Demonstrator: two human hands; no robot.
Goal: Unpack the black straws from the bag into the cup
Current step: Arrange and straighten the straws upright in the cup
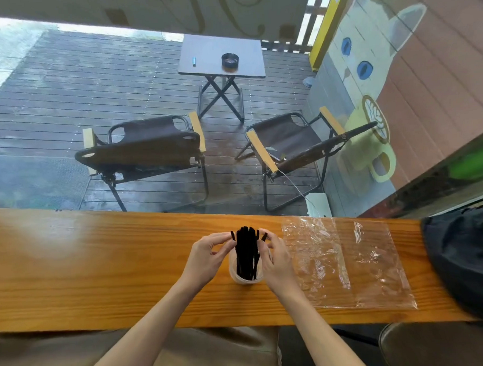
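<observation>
A bundle of black straws (246,249) stands upright in a translucent cup (246,278) on the wooden counter (100,272). My left hand (207,256) is at the left of the bundle, its fingertips pinching an outer straw near the top. My right hand (274,257) is at the right of the bundle, fingers curled round a straw that leans outward at the top. The clear plastic bag (346,264) lies flat on the counter to the right of the cup; I see no straws in it.
A dark bag (465,259) sits at the counter's right end. Beyond the glass, two folding chairs (142,151) and a small table (221,56) stand on a wet wooden deck. A round stool (441,345) is below the counter at the right.
</observation>
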